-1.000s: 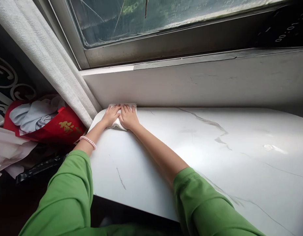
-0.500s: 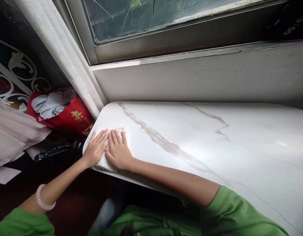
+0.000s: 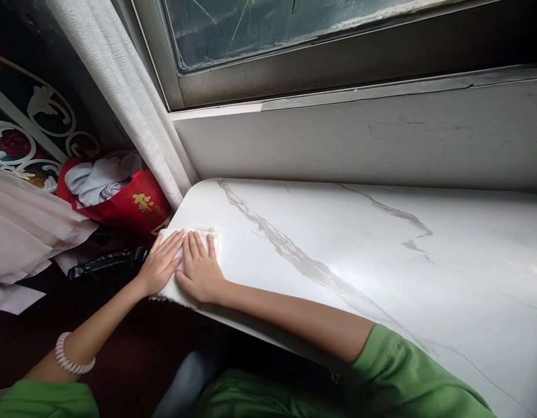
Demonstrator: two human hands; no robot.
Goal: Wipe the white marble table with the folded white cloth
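Observation:
A white fluffy cloth (image 3: 213,247) lies flat on the left end of a white marble-patterned table (image 3: 268,197), its lower left corner reaching over the edge. My left hand (image 3: 159,268) rests on the cloth's left part, palm down with the fingers stretched out. Beside it, my right hand (image 3: 201,268) presses flat on the cloth, fingers spread a little. The two hands nearly touch, and neither grips the cloth.
A window (image 3: 294,29) and its sill run behind the table. At the left hang a pale curtain (image 3: 124,87) and pink fabric (image 3: 28,226). A red bag (image 3: 133,203) holding pale cloth stands by the table's left end, near a black object (image 3: 105,264).
Both hands and the cloth have slid slightly left, towards the table's end. The view has shifted, so the window, curtain and bag appear further right.

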